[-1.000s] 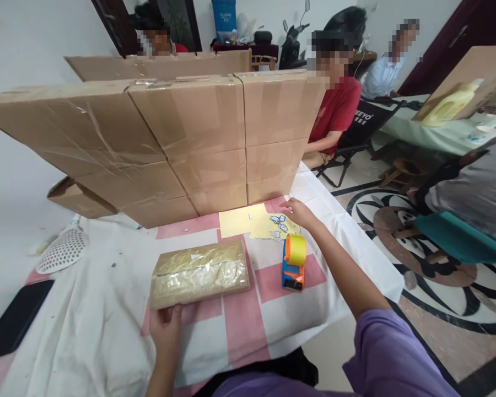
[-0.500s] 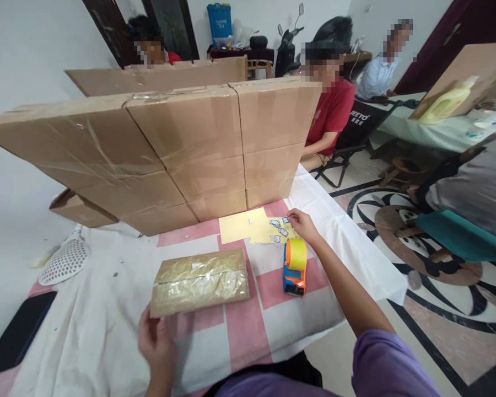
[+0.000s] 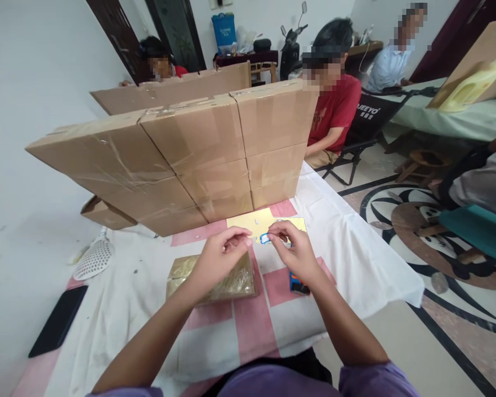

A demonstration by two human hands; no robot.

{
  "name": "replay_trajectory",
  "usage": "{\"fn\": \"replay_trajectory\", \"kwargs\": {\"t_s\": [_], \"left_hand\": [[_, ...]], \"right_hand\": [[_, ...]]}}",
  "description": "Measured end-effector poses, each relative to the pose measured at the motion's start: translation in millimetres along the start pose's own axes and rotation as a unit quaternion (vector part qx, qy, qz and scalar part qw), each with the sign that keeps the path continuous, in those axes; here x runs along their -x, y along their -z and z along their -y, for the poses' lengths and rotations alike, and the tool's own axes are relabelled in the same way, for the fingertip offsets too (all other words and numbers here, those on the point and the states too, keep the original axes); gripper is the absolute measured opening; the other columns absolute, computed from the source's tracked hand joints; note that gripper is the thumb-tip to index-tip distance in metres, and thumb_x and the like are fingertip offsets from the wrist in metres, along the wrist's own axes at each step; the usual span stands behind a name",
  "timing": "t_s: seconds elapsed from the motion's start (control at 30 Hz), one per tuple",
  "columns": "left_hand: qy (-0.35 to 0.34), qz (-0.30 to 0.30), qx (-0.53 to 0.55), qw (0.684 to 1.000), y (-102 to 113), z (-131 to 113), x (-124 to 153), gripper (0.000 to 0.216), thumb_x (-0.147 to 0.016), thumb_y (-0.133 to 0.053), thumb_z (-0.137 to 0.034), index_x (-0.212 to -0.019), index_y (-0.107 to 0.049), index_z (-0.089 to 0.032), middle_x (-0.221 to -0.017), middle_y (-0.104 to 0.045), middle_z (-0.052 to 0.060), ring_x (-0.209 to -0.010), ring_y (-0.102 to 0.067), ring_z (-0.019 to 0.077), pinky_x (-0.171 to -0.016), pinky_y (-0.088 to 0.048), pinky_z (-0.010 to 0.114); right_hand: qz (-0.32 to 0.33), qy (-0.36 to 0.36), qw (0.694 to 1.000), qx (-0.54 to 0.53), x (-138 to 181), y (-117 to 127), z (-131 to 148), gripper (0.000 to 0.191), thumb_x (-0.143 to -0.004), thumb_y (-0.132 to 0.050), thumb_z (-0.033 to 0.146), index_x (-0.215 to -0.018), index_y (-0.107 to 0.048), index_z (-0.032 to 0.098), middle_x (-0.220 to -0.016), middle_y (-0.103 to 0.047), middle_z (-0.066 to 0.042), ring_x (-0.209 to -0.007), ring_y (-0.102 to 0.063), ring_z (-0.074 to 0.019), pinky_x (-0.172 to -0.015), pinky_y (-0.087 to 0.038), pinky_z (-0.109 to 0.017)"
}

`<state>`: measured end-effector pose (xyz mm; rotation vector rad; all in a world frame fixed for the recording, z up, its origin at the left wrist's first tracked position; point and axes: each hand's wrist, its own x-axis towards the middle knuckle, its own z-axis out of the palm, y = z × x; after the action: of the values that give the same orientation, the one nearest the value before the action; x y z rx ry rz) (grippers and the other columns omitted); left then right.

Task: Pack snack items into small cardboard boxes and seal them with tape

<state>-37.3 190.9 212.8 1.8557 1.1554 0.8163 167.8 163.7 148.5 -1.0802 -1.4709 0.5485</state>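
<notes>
My right hand (image 3: 295, 251) pinches a small blue-and-white sticker (image 3: 265, 238) above the table. My left hand (image 3: 219, 256) is raised beside it, fingertips close to the sticker's left end; whether they touch it I cannot tell. Under my left hand lies a flat parcel (image 3: 235, 284) wrapped in clear tape. Behind both hands a yellow backing sheet (image 3: 248, 221) lies on the cloth. An orange and blue tape dispenser (image 3: 298, 286) shows only as a corner below my right wrist.
A wall of taped cardboard boxes (image 3: 190, 154) stands across the far side of the pink-and-white table cloth (image 3: 240, 331). A white perforated ladle (image 3: 94, 259) and a black flat object (image 3: 58, 320) lie at the left. Other people sit beyond the boxes and to the right.
My right hand lifted a sticker off the yellow sheet and drew back toward me. My left hand left the parcel's near edge and rose to meet it. The camera shifted right.
</notes>
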Motion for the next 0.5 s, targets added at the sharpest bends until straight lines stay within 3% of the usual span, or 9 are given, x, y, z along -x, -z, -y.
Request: {"fn": "replay_trajectory", "kwargs": {"t_s": [0.2,0.5], "left_hand": [[0.007,0.062,0.057,0.996,-7,-4,-7,0.021,-0.09,-0.062,-0.034,-0.087,-0.074,-0.017,-0.075,-0.07,0.002,-0.069,-0.063,0.0154,-0.065,-0.049,0.026],[0.018,0.088,0.126,0.988,-7,7,6,0.022,-0.095,-0.059,-0.035,-0.088,-0.069,-0.017,-0.077,-0.067,0.001,-0.073,-0.062,0.0142,-0.07,-0.049,0.025]], "right_hand": [[0.002,0.03,0.999,0.023,7,-7,15,0.006,-0.097,-0.061,0.023,-0.103,-0.062,0.025,-0.092,-0.069,-0.001,-0.079,-0.065,-0.0154,-0.072,-0.052,-0.028],[0.008,-0.017,0.999,-0.042,12,-24,21,0.003,-0.096,-0.061,0.023,-0.096,-0.059,0.025,-0.083,-0.066,0.0,-0.073,-0.062,-0.0146,-0.066,-0.049,-0.028]]}}
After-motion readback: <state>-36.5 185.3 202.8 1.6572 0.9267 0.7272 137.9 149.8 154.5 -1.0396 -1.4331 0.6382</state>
